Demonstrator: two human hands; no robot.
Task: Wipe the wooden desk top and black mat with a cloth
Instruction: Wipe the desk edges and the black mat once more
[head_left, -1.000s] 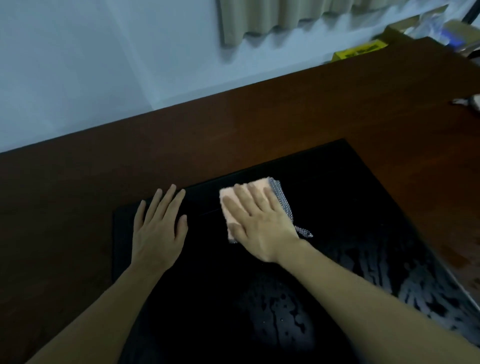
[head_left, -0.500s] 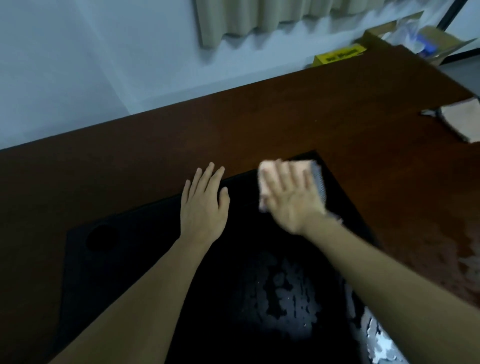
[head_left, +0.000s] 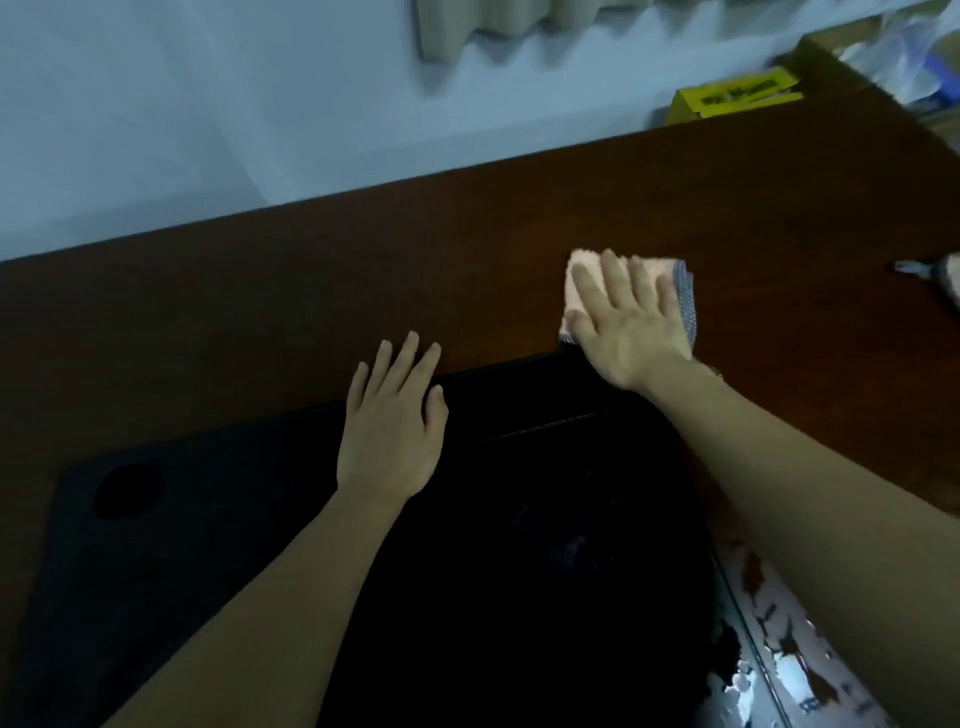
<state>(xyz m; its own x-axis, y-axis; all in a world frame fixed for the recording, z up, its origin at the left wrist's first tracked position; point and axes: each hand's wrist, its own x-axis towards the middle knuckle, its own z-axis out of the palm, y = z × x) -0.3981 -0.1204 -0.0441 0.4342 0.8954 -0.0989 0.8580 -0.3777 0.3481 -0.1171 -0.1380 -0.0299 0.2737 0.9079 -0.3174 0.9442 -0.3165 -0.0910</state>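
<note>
The folded pink cloth with a grey woven edge lies flat on the dark reddish-brown wooden tabletop, just past the far right corner of the black rectangular mat. The right hand presses on it with the palm, and the fingers are straight and a little spread, so nothing is pinched; the cloth is only held down by pressure. The near edge of the cloth seems to touch the border of the mat, but the hand hides this place.

The left hand rests flat near the far edge of the mat, fingers straight and open, with the fingertips reaching over onto the wood. It holds nothing and seems to keep the mat from moving.

At the lower right there are wet patches that shine on the surface beside the mat. At the far right edge a small grey object is partly cut off, and I cannot tell what it is. A yellow box stands behind the tabletop, next to the pale wall.

In my judgement, the main risk is that the cloth slips or unfolds under an open palm, because no finger grips it. A stroke back over the border could also catch the corner of the mat and lift it.
</note>
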